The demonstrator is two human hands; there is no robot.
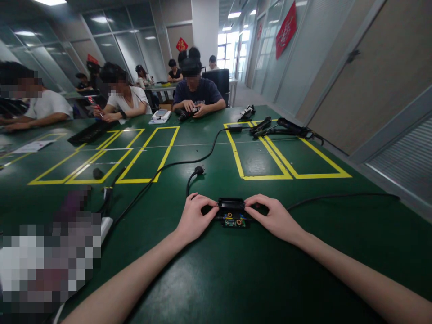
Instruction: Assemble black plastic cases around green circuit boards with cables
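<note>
At the near middle of the green table, both hands are on one small black cover; left hand has thumb and fingertips pinched narrow on its left end; right hand pinches the right end the same way; hollow side shows toward the wearer.

Just on the near side of the cover sits a small circuit board with two copper-coloured coils and a few blue and yellow parts; too small to tell whether cover and board touch.

Beyond the left hand, a black plug lies on the table, its cord dropping out of sight behind that hand; a black cable runs off to the right from behind the right hand; a longer cord crosses from the left side up to a black adapter; black folded gear lies right of that, over yellow tape outlines.

Far side: a person in a dark shirt has both hands at a black tool; a white box is near it; two people in white shirts sit further left, a long black tray in front of the nearer one to the tool; more people at a table behind.
</note>
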